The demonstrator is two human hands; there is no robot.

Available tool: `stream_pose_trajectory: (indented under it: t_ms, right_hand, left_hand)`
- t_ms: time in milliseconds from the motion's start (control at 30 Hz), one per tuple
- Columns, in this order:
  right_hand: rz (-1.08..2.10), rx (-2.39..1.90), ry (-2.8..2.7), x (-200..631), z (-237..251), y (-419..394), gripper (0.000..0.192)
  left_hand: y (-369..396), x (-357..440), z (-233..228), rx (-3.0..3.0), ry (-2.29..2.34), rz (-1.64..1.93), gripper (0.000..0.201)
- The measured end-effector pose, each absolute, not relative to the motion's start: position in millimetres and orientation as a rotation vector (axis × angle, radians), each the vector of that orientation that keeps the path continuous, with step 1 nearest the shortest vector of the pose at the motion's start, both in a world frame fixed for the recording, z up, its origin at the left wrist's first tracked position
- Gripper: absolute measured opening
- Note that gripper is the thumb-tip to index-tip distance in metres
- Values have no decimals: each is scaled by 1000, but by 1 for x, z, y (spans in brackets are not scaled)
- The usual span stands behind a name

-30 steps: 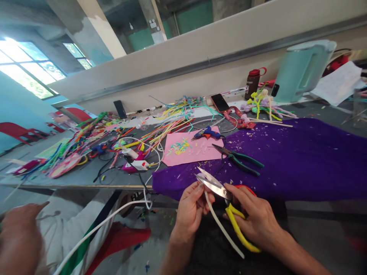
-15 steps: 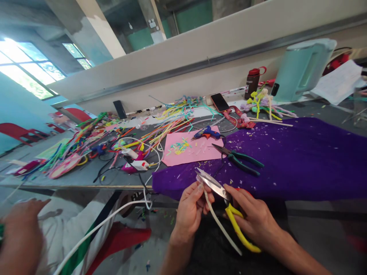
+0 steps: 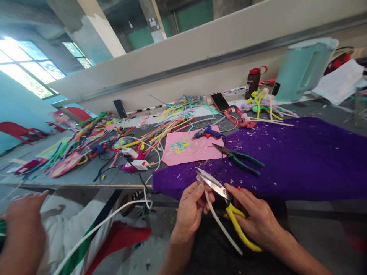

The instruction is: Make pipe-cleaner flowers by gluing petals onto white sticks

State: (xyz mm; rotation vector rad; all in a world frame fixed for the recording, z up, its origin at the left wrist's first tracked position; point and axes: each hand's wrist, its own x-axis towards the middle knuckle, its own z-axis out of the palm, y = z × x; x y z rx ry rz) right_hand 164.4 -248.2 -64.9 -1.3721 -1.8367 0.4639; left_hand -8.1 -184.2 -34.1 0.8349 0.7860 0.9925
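1. White stick (image 3: 220,225) pinched near its top end in left hand (image 3: 190,208), slanting down over the lap.
2. Yellow-handled snips (image 3: 226,206) gripped in right hand (image 3: 255,219), blades parted at the stick's tip.
3. Both just off the purple cloth (image 3: 301,160); green pliers (image 3: 239,158) on it.

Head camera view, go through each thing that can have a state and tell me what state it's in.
Yellow-handled snips: blades nearly closed at the white stem's tip, in the right hand.
White pipe-cleaner stem: pinched in the left hand.
Green-handled pliers: jaws shut, lying on the purple cloth.
Smartphone: screen dark.
Red-capped brown bottle: upright, capped.
Blue glue gun: lying down.
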Motion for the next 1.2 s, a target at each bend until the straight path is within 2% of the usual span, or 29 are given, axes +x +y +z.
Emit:
stream_pose_trajectory:
  t_ms: [200, 567, 733, 867, 1033, 1200]
  right_hand:
    - [829, -1343, -1627, 172, -53, -255, 50]
    - [744, -1363, -1646, 172, -67, -256, 56]
    - [1075, -1278, -1383, 166, -60, -252, 49]
    - [1317, -1031, -1148, 156, -50, -238, 54]
    - [1362, -842, -1048, 141, -39, -221, 48]
    - [1337, -858, -970, 130, -39, -217, 43]
  left_hand:
    - [-187, -7, -29, 964, 874, 1048, 18]
    - [-189, -7, -31, 1055, 955, 1053, 19]
    - [-185, -6, -25, 958, 817, 1124, 16]
    - [-183, -3, -23, 919, 741, 1122, 16]
    - [-186, 5, -26, 947, 653, 1104, 18]
    - [-185, 7, -31, 953, 657, 1085, 16]
